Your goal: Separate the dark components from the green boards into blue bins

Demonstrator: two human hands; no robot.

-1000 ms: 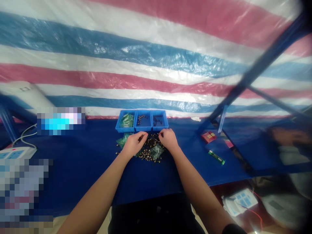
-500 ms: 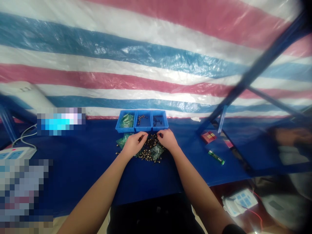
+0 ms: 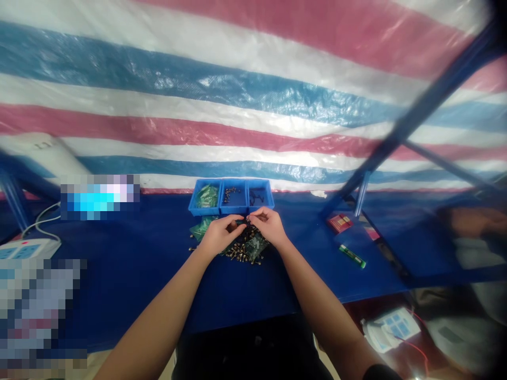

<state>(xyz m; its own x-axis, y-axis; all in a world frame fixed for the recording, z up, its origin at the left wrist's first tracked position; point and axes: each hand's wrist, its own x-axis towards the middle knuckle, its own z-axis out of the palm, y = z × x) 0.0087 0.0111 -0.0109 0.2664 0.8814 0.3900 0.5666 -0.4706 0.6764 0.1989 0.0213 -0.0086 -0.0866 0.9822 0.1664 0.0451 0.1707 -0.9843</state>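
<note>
Over a heap of small brass-and-black screw-like parts (image 3: pixel 241 252), my two hands meet with their fingertips nearly touching. My left hand (image 3: pixel 220 233) has thumb and forefinger drawn together; whatever sits between them is too small to make out. In a pinch, my right hand (image 3: pixel 271 228) has a tiny part at its fingertips, its kind unclear. Clear greenish packets (image 3: pixel 256 245) lie among the parts, and another green packet (image 3: pixel 200 228) rests left of the heap. Just beyond stands a blue three-compartment bin (image 3: pixel 233 212): green packets left, small brass-coloured parts in the middle, thin black pieces right.
On the blue table (image 3: pixel 237 295) to the right are a red box (image 3: pixel 339 223) and a green tube (image 3: pixel 352 256). A power strip (image 3: pixel 29 249) sits at left, another (image 3: pixel 392 330) low at right. Blue frame bars slant on the right; a person's arm is blurred beyond.
Both hands have come together: the left fingertips moved right and the right ones left, now almost touching above the heap. The bin and loose parts look the same.
</note>
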